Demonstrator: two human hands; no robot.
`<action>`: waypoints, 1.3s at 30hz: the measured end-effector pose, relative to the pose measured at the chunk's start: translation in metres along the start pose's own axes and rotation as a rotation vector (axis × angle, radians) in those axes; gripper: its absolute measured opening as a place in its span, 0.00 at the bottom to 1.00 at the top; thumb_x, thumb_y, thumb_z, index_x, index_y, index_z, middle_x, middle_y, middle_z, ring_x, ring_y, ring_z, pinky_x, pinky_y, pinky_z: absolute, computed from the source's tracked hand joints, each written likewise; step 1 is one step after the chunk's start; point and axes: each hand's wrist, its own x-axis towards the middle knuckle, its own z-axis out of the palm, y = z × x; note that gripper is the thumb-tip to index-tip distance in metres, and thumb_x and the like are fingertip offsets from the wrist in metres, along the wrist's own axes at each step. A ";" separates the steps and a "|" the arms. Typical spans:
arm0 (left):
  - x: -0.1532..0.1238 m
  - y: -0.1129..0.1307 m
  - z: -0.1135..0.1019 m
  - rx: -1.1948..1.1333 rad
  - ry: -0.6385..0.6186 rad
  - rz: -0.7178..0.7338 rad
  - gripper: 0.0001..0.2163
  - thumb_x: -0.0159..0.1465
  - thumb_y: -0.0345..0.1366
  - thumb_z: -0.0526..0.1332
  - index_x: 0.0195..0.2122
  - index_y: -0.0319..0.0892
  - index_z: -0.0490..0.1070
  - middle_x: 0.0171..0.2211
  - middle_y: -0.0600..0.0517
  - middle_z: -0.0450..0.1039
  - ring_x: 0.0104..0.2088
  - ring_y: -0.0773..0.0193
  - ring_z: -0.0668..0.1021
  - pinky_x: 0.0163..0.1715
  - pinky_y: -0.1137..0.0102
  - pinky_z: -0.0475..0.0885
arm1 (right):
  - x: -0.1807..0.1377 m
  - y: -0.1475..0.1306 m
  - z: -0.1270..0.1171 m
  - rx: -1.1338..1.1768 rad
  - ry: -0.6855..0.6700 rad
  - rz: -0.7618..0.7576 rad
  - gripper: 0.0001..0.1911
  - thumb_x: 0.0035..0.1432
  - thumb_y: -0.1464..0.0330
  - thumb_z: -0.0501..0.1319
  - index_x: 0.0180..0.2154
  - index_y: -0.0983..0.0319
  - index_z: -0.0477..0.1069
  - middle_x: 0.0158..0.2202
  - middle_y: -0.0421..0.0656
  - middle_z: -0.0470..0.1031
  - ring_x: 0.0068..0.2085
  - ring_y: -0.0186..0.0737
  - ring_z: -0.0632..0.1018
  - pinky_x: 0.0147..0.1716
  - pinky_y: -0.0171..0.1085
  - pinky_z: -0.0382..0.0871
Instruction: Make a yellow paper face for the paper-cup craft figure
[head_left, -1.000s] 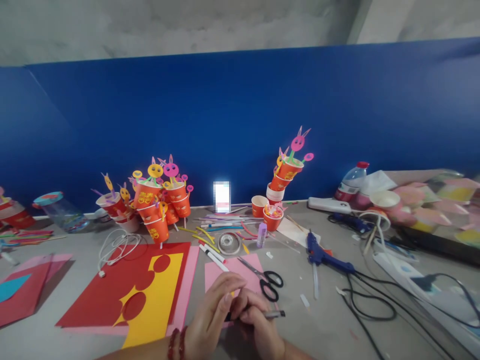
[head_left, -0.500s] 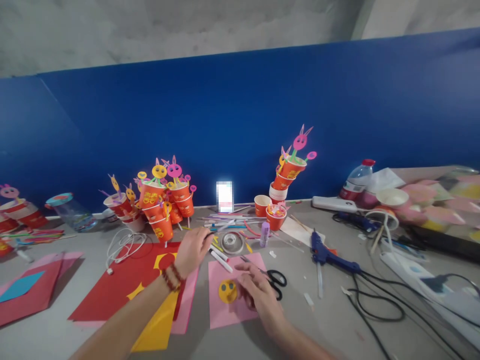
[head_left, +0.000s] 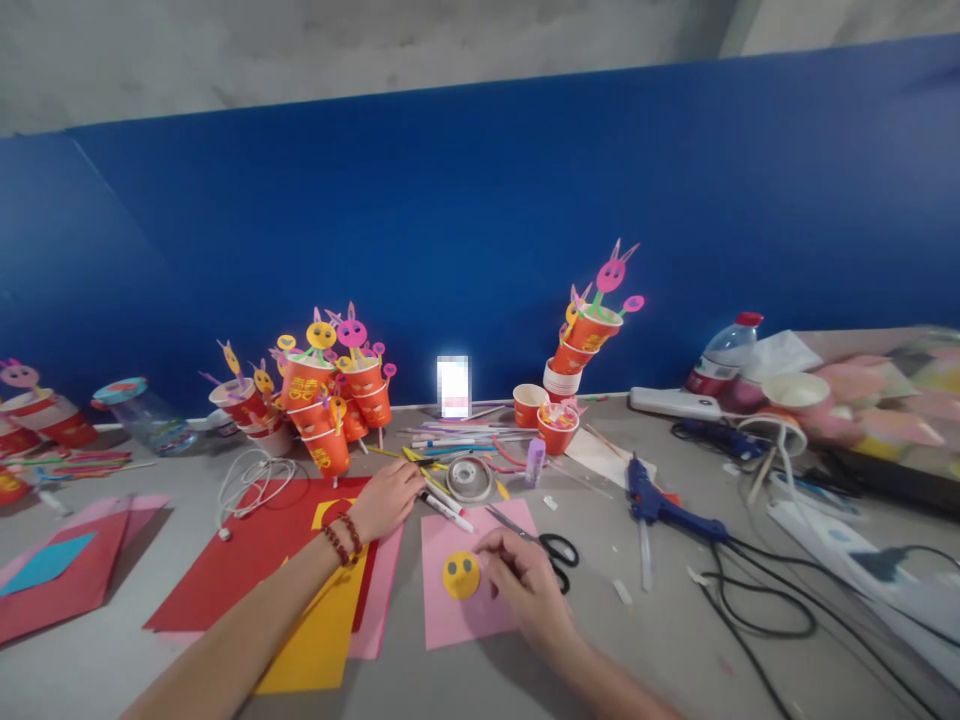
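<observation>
My right hand [head_left: 525, 582] is closed, with thumb and forefinger pinched at the right edge of a round yellow paper face [head_left: 460, 576] with two dark eyes. The face is over a pink paper sheet [head_left: 450, 630]. Black-handled scissors [head_left: 559, 552] lie just beyond this hand, blades across the sheet's corner. My left hand [head_left: 386, 500], with a beaded bracelet at the wrist, is palm down with its fingers stretched out beside white markers [head_left: 452, 513]. Its fingertips are partly hidden, and I see nothing held there. A roll of tape [head_left: 469, 479] lies past the markers.
Red paper [head_left: 225, 570] and yellow paper [head_left: 307, 650] lie under my left forearm. Stacked red cups [head_left: 307, 385] with paper figures stand at the back. A blue glue gun [head_left: 675, 515] with black cables is at right. A purple glue stick [head_left: 534, 463] stands mid-table.
My left hand has come down slightly beside the markers. The right hand's fingers have drawn together at the yellow face's edge. The view has shifted a little.
</observation>
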 end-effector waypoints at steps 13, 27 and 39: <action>-0.003 0.081 -0.026 -0.288 0.017 0.034 0.11 0.74 0.39 0.48 0.42 0.42 0.67 0.38 0.49 0.73 0.39 0.59 0.75 0.40 0.67 0.70 | 0.007 -0.008 0.002 0.137 0.023 -0.073 0.12 0.59 0.58 0.65 0.36 0.60 0.71 0.26 0.37 0.70 0.26 0.33 0.69 0.24 0.32 0.64; -0.051 0.116 -0.032 -1.103 -0.386 -0.374 0.22 0.70 0.57 0.45 0.31 0.44 0.60 0.25 0.57 0.59 0.24 0.67 0.62 0.25 0.73 0.60 | -0.001 -0.016 -0.013 0.356 -0.003 -0.087 0.11 0.52 0.65 0.68 0.23 0.61 0.71 0.19 0.35 0.67 0.17 0.28 0.60 0.16 0.31 0.52; -0.067 0.094 -0.006 -0.170 0.005 0.088 0.13 0.73 0.38 0.52 0.32 0.41 0.68 0.32 0.48 0.72 0.33 0.59 0.74 0.35 0.66 0.70 | 0.012 -0.003 0.003 -0.039 -0.046 0.011 0.09 0.58 0.63 0.64 0.31 0.60 0.69 0.25 0.37 0.69 0.25 0.35 0.70 0.25 0.34 0.63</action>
